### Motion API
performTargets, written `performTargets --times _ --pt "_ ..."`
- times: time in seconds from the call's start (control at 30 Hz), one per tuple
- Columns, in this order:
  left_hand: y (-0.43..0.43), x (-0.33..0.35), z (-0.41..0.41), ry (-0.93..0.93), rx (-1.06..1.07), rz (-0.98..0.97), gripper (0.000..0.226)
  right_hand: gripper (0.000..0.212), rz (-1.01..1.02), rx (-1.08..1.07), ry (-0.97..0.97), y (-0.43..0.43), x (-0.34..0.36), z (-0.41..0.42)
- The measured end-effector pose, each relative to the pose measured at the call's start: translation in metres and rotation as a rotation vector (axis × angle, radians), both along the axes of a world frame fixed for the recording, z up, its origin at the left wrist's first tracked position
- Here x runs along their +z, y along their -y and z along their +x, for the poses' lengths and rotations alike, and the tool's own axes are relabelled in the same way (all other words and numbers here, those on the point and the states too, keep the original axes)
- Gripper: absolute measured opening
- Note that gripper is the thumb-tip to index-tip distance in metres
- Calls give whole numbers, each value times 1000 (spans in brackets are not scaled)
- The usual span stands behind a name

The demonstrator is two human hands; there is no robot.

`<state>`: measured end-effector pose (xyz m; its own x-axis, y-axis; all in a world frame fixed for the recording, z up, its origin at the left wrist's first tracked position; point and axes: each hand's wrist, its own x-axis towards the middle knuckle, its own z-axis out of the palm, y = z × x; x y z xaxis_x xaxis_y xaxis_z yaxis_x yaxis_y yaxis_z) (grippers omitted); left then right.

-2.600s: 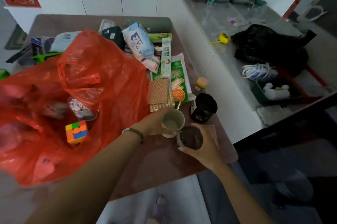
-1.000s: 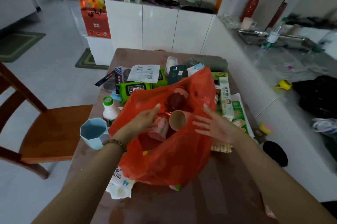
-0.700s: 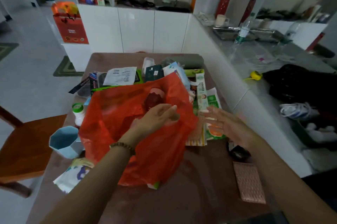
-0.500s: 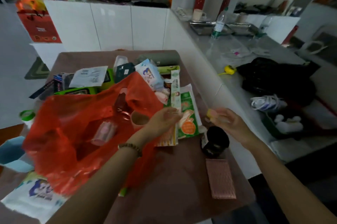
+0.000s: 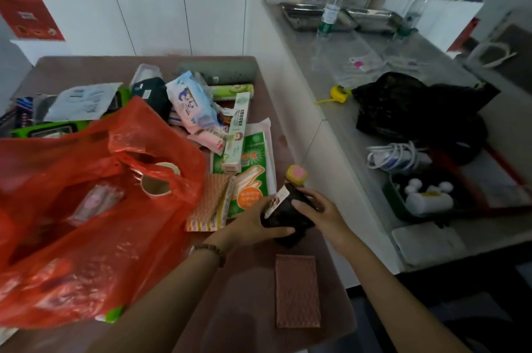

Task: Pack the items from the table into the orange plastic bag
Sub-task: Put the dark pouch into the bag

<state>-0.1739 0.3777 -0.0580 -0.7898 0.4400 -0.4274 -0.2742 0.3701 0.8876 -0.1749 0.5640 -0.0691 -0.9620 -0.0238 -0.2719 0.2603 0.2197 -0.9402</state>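
The black bundle [image 5: 290,213] sits near the table's [image 5: 247,309] right edge, clamped between both hands. The left hand [image 5: 252,226] comes in from the lower left, its fingers curled round the bundle's near-left side. The right hand [image 5: 321,216] wraps over the right side with its thumb across the top. The bundle's white tag [image 5: 277,199] is at its far-left end, tilted up. The bundle's long axis seems to run away from the person, though the hands cover much of it. A yellow-and-pink small item [image 5: 296,174] lies just beyond, and a pink textured pad [image 5: 297,290] lies nearer. The orange plastic bag [image 5: 95,237] slumps on the left, with a beige cup [image 5: 160,180] showing through its handle hole.
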Motion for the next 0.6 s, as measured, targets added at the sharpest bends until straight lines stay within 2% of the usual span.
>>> performTargets --times 0.07,0.1,0.17,0.2,0.27,0.37,0.43,0.5,0.53,0.6 --pt "4 5 -9 3 20 6 53 22 -125 75 91 1 18 -11" --pt "8 3 -13 -8 37 11 60 27 -134 78 106 1 22 -17" --pt "19 6 -18 -47 61 29 84 38 -34 -60 15 0 16 -37" --pt "26 5 -20 -56 74 17 86 39 55 -166 -57 -1 10 -47" --pt "37 4 -24 -72 124 7 70 41 216 -274 -105 -3 -6 -69" --pt "51 8 -28 -96 246 83 35 60 235 -183 -43 4 -25 -92" --pt "59 11 -31 -80 354 135 27 63 288 -107 -35 9 -35 -97" --pt "64 17 -29 -68 402 169 20 55 368 -88 -53 11 -39 -91" --pt "68 20 -28 -65 406 183 18 51 351 -107 -59 12 -35 -88" --pt "76 32 -26 -54 422 214 23 43 194 -182 -86 18 -10 -82"
